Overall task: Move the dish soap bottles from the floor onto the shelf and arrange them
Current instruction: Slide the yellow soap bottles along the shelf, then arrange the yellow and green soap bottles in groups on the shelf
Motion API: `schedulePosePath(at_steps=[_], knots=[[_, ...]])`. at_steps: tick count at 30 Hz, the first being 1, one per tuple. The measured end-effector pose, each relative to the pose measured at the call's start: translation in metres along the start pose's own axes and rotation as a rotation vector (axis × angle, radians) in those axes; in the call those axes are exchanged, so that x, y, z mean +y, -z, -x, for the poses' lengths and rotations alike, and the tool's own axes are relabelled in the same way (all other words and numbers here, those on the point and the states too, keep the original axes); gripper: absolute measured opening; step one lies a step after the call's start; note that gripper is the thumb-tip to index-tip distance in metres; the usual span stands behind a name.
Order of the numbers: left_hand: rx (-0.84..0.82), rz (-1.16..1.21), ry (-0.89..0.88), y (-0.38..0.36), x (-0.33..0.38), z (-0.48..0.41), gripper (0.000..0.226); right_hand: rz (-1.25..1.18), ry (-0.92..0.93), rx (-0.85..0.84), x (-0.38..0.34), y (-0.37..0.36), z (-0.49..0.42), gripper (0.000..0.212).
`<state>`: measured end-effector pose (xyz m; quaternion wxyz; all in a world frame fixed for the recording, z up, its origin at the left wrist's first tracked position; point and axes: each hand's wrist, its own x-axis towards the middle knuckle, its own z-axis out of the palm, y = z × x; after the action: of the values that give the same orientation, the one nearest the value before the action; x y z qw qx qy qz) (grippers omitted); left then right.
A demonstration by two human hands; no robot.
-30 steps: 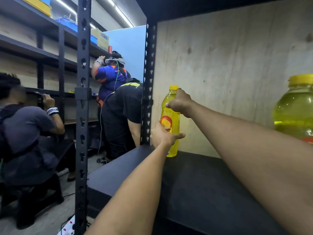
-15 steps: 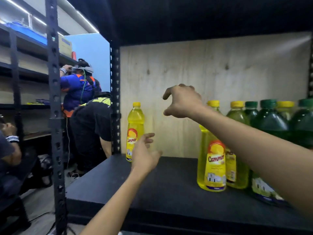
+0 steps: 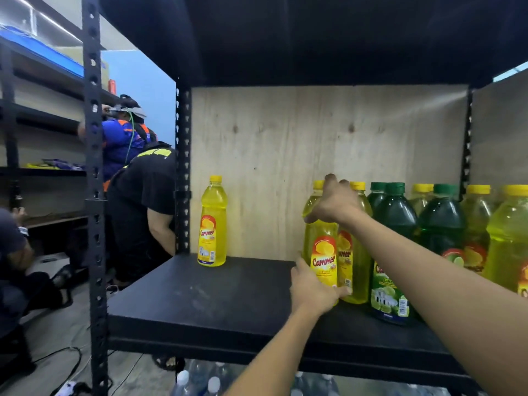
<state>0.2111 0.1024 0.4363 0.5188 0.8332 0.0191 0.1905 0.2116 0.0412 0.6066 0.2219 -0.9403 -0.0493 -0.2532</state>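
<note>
On the black shelf (image 3: pixel 205 304) one yellow dish soap bottle (image 3: pixel 213 224) stands alone at the back left corner. At the right stands a cluster of yellow and green dish soap bottles (image 3: pixel 428 232). My right hand (image 3: pixel 335 204) grips the neck of the front yellow bottle (image 3: pixel 324 261) of that cluster. My left hand (image 3: pixel 311 287) holds the same bottle low at its base. The bottle stands upright on the shelf.
A plywood back panel (image 3: pixel 285 155) closes the shelf bay, and black uprights (image 3: pixel 94 195) frame it. Other people (image 3: pixel 143 195) crouch and stand at shelving to the left. Clear water bottles (image 3: pixel 200 381) lie below the shelf. Cables run across the floor.
Both hands let go of the lone yellow bottle at the back left, moved right across the shelf and closed on the front yellow bottle of the cluster. The view swung right.
</note>
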Motion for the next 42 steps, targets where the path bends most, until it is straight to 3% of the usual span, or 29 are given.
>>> schedulePosePath(at_steps=[3, 7, 14, 18, 22, 26, 32, 38, 42], knots=[[0.132, 0.012, 0.065, -0.018, 0.006, -0.001, 0.125, -0.134, -0.069, -0.018, -0.003, -0.007, -0.003, 0.091], [0.199, -0.032, 0.032, -0.007, -0.009, -0.013, 0.109, -0.224, 0.015, 0.018, -0.013, -0.019, -0.002, 0.086], [0.291, -0.184, -0.054, 0.121, -0.075, -0.056, 0.105, -0.411, 0.182, 0.079, -0.089, -0.077, -0.001, 0.091], [0.300, -0.184, -0.005, 0.183, -0.103, -0.077, 0.088, -0.442, 0.249, 0.017, -0.150, -0.109, -0.008, 0.093], [0.321, -0.228, 0.039, 0.224, -0.125, -0.097, 0.085, -0.478, 0.254, -0.027, -0.186, -0.134, -0.021, 0.088], [0.290, -0.170, 0.088, 0.239, -0.142, -0.105, 0.093, -0.438, 0.302, -0.058, -0.204, -0.152, -0.031, 0.077], [0.287, -0.118, 0.016, 0.238, -0.148, -0.094, 0.072, -0.398, 0.299, -0.038, -0.209, -0.155, -0.034, 0.077], [0.280, -0.102, 0.025, 0.237, -0.149, -0.089, 0.085, -0.387, 0.277, -0.113, -0.207, -0.149, -0.029, 0.075], [0.276, -0.120, 0.044, 0.230, -0.135, -0.070, 0.150, -0.400, 0.274, -0.318, -0.170, -0.109, -0.007, 0.076]])
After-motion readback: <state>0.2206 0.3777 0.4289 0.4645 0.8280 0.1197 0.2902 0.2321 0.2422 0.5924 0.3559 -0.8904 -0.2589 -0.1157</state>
